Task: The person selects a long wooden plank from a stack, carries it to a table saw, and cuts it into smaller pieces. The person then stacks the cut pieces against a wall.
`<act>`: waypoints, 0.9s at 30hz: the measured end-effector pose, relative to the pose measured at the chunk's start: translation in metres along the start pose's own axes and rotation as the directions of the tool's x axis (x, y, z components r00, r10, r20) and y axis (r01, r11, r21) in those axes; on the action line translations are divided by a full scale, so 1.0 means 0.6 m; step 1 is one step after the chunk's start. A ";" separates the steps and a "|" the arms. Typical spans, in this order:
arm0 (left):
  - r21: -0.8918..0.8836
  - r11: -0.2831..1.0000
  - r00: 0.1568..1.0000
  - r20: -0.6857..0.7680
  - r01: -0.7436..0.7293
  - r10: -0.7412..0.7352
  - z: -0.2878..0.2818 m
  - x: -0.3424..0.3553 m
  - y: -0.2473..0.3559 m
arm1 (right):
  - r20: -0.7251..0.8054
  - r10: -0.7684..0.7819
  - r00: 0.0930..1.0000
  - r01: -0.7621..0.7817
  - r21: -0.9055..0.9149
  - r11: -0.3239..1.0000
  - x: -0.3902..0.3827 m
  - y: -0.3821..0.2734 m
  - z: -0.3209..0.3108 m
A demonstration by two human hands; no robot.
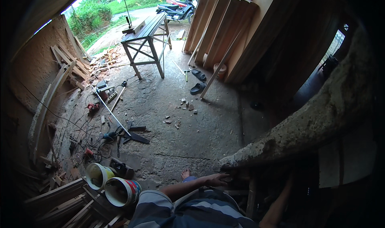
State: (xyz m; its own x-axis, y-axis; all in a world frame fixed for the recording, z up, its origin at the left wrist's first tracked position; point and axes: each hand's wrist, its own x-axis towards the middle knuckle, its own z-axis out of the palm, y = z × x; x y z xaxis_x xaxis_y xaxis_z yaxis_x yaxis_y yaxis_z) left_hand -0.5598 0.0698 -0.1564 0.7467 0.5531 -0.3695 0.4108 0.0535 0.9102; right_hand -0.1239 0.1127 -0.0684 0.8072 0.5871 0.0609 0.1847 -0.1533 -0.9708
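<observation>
Striped shirt cloth [208,208] is filling the bottom centre of the frame, nearest the camera. Just above it, the left hand [217,180] is hanging at lower centre beside the near tip of a rough, mottled ledge [280,135], its fingers partly bent; I cannot tell whether it is grasping anything or touching the ledge. That ledge is running from lower centre toward the upper right. The right forearm [278,206] is disappearing into shadow at lower right, hiding the right hand, so I cannot tell its state.

A bare foot [185,174] is showing beyond the shirt. Two buckets [134,191] are leaning at lower left, beside piled wood strips [60,204]. Left of centre, a handsaw [139,138] is lying near tangled cords and a red power tool [93,107]. Dark sandals [197,88] are sitting at upper centre, near a hammer [186,75]. Farther up, a slatted workbench [150,27] is standing left of upright boards [220,27], while a motorcycle [176,13] is standing outside.
</observation>
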 end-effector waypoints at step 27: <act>-0.870 0.399 0.462 -0.238 0.290 -0.855 -0.604 -0.312 -0.501 | 0.107 0.579 0.808 -0.563 -0.148 0.813 -0.217 0.128 0.679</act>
State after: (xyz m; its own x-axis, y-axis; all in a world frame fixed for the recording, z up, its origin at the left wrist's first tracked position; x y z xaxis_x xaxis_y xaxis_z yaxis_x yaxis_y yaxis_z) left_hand -1.0123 0.2515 -0.2929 -0.1308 0.4073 -0.9039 -0.0746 0.9051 0.4187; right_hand -0.4429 0.3482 -0.2456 0.6998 0.4707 -0.5374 -0.2212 -0.5726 -0.7895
